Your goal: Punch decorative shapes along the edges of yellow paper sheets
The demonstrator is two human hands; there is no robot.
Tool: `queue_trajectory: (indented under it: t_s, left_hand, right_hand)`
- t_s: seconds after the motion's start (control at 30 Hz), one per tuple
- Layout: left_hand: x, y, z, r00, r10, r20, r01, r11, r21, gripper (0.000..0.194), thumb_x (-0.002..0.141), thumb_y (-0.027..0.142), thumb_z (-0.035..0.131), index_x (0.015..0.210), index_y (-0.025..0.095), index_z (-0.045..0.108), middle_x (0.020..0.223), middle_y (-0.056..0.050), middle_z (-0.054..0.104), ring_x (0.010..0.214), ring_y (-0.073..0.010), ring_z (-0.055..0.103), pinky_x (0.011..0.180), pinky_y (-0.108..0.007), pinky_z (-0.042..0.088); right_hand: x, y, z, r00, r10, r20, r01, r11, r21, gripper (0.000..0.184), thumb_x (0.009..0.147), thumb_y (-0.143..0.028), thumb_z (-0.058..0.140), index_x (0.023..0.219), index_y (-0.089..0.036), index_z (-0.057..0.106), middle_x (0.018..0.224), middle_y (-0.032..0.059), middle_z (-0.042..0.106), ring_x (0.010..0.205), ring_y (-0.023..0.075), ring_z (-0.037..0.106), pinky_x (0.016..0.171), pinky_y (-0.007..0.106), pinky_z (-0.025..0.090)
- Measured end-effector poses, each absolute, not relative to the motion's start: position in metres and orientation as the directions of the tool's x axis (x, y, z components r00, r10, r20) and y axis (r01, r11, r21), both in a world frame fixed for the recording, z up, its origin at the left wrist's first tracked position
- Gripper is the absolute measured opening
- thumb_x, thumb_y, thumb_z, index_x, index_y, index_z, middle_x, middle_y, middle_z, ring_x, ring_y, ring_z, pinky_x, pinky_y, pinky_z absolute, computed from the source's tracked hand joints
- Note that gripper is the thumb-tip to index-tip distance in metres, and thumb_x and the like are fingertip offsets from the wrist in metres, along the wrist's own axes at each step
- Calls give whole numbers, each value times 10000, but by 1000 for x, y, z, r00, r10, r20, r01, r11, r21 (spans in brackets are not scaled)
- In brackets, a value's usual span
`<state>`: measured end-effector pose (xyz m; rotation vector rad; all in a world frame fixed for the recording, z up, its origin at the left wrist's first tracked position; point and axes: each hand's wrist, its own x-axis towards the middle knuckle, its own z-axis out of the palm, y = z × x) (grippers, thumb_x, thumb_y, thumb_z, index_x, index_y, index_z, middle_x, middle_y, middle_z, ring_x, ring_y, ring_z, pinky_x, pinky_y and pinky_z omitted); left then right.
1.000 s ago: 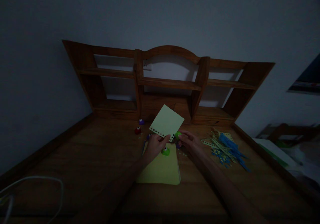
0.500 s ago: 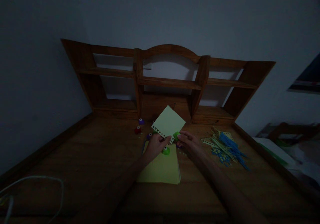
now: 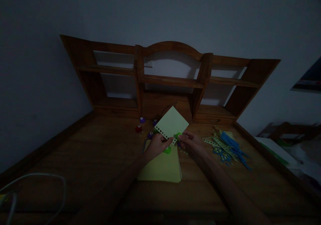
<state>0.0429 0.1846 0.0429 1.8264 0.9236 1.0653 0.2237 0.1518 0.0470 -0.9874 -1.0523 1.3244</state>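
My left hand pinches the lower edge of a pale yellow-green paper square, held up on a slant. A row of small punched shapes runs along its lower left edge. At the paper's lower corner, my right hand is closed round a bright green craft punch that sits on the paper's edge. Below my left hand a second green punch lies on a stack of yellow paper. Purple punches and a red punch stand on the desk just beyond.
To the right lies a pile of blue paper strips and punched yellow strips with tiny cut-out bits. A wooden shelf unit rises at the desk's back. A white cable loops at the front left.
The paper and both hands have shifted slightly to the right in view. The punch in my right hand has turned a little at the paper's edge. The head view has tilted slightly.
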Motion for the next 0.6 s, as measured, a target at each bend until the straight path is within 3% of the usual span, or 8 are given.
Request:
queue_trajectory:
  t_s: [0.3,0.6]
  left_hand:
    - [43,185,41,390,862,324,173,-414,894,262,772,347,606,632,126,593,551,2,551,471,-95,461,448,-190,350]
    - [45,190,29,392,860,327,134,-405,904,267,778,374,607,775,112,655,703,-53,663,608,-146,581,546,-220,448]
  right_hand:
    - [226,150,48,-65,997,28,-220,13,-975,282,657,-381,794,701,-164,619,510,-27,567,421,84,459,408,215,290]
    - [224,149,49,-34,999,-1,-268,-10,-963,287,630,-336,819,804,-158,677,616,-7,629,421,58,413,412,210,275]
